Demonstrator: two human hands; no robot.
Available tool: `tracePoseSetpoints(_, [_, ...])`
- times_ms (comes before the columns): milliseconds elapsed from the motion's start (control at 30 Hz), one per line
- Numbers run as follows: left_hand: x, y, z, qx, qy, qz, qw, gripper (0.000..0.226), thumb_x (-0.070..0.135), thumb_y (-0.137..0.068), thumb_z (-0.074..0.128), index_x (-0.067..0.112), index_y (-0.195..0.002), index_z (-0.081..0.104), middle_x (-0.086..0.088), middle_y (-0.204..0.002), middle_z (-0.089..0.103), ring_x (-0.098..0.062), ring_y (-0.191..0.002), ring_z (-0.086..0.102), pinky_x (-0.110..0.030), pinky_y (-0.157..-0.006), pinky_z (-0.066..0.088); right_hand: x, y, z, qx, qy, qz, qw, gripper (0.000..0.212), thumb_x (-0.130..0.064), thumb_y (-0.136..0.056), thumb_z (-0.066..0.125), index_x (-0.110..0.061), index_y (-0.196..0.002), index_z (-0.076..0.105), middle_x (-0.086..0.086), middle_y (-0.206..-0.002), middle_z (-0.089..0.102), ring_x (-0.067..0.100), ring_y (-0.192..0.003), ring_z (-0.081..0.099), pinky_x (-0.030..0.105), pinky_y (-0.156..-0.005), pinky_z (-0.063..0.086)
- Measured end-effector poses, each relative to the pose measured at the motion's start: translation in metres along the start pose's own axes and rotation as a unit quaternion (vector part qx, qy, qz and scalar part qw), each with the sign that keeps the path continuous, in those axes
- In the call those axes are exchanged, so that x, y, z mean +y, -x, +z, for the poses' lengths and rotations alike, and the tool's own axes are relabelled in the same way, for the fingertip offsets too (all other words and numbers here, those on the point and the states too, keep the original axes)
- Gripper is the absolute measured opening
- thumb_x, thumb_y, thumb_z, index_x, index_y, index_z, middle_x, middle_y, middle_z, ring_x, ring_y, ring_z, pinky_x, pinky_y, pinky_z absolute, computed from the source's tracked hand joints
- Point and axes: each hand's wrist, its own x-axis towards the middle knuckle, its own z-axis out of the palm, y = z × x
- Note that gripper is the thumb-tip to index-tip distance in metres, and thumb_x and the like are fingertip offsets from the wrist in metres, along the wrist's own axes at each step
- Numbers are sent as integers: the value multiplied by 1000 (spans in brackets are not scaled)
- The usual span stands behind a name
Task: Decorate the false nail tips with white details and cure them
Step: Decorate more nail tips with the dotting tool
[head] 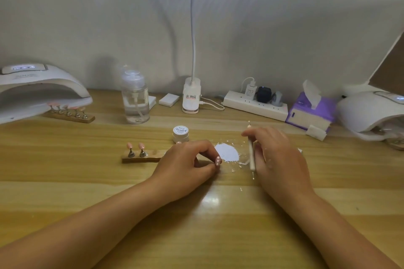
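The left forearm and right forearm reach in over the wooden table. The left hand is curled, its thumb and forefinger pinching a pink nail tip dotted with white, low over the tabletop. The right hand is curled round a white dotting pen, whose lower point aims down at the table. Between the hands lies a white paint puddle with small splashes around it. Just behind the left hand stands a small white jar, lid on. To its left a wooden stand carries two more pink tips. Further back sit a curing lamp with a second stand at its mouth, a pump bottle, a clip-lamp base, a power strip, a tissue pack and a second curing lamp.
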Motion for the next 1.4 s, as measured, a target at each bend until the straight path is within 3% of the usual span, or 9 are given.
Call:
tracePoseSetpoints(200, [2,2,-1,1,2,0,1000,21,21,-86,71,40,-79,64,33,-83,63,-2,-54,53,-14,-55,32,6,-1,3,-150,97,-27,984,33,-28,-104,45,-39,-131,59,-16,-125,57,12,-121,45,33,-99,33])
tracePoseSetpoints(367, [2,3,-2,-4,0,-6,1000,19,21,-86,71,39,-82,66,32,-88,65,-1,-55,54,-16,-57,33,24,-6,-6,-63,2,117,991,53,0,-90,48,-30,-133,60,-4,-129,63,18,-117,54,43,-104,41])
tracePoseSetpoints(500, [4,4,-3,2,1,1,1000,23,24,-86,71,43,-78,62,32,-89,65,-1,-54,53,-14,-55,32,50,-4,-11,-78,144,207,964,37,-33,-100,49,-31,-136,56,-2,-138,54,21,-129,42,41,-105,32])
tracePoseSetpoints(600, [4,5,-2,5,5,4,1000,23,25,-86,70,44,-78,61,31,-89,65,0,-53,53,-14,-56,35,58,-3,-8,-79,128,225,963,28,-42,-98,53,-32,-121,67,-2,-126,60,22,-122,46,38,-97,34])
tracePoseSetpoints(767, [5,5,-2,15,12,5,1000,23,24,-87,70,44,-78,62,28,-89,66,-1,-51,53,-13,-55,36,61,-5,-8,32,11,219,975,10,-25,-97,59,-17,-94,64,7,-94,69,25,-85,55,37,-76,42])
tracePoseSetpoints(933, [5,5,-2,16,21,1,1000,20,25,-87,70,42,-79,63,29,-89,66,-2,-51,56,-13,-53,37,57,-4,-10,97,-61,220,969,3,-12,-96,56,-13,-97,54,8,-90,66,34,-86,61,45,-75,49])
tracePoseSetpoints(1100, [4,5,-2,15,28,-7,999,17,25,-86,69,40,-80,65,27,-91,66,-2,-51,55,-13,-49,42,59,-4,-9,96,-89,215,968,15,-31,-98,59,-20,-87,59,-7,-84,64,18,-78,57,35,-70,40])
tracePoseSetpoints(1267, [3,5,-2,9,30,-9,999,15,25,-87,69,39,-83,66,28,-94,66,-2,-52,56,-13,-49,42,57,-5,-8,169,-82,207,960,15,-20,-101,52,-7,-94,55,5,-81,61,30,-75,57,42,-68,45])
tracePoseSetpoints(1400, [5,5,-3,8,39,-16,999,15,23,-88,69,38,-83,66,29,-93,65,-3,-53,57,-15,-47,46,50,-6,-10,203,-106,199,953,7,-8,-101,50,-4,-105,48,3,-83,56,26,-72,52,34,-63,34])
